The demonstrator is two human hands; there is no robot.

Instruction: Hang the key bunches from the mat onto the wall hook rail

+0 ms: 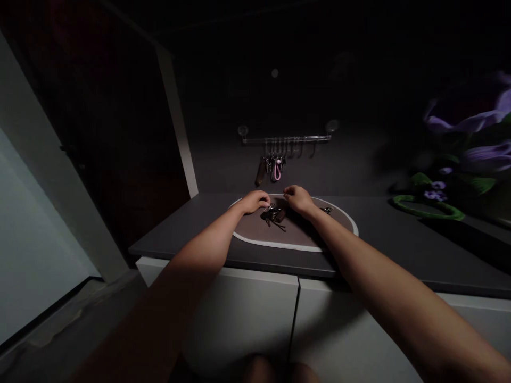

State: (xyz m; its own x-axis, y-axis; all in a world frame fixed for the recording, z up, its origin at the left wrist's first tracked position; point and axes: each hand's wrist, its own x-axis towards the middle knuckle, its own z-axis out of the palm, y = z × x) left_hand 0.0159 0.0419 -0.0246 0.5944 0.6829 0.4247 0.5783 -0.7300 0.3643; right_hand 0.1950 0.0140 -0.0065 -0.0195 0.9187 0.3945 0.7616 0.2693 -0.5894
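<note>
Where the key bunch (273,215) lies: it is placed near the centre of the frame, on an oval brown mat with a white rim (279,244).
Left hand (253,202): it is held over the left part of the mat, just beside the key bunch.
Left fingers (266,201): they are curled down onto the metal at the top of the bunch; whether it is gripped cannot be told.
Right hand (298,199): it is held over the far edge of the mat, to the right of the bunch.
Right fingers (288,190): they are loosely curved toward the bunch; nothing is seen to be held, and closure cannot be told in the dim light.
Handling: the bunch is judged light but loose and slippery, with keys liable to swing and slide, so it is best taken by its ring.
Rest: a small metal clip (326,210) is laid at the right of the mat, which is set on a dark grey countertop (399,250). Further key bunches (271,165) are hung from a hook rail (286,139) above, at the centre of the frame. White cabinet doors (239,314) are seen at the bottom, and a purple floral decoration (467,114) at the upper right.
</note>
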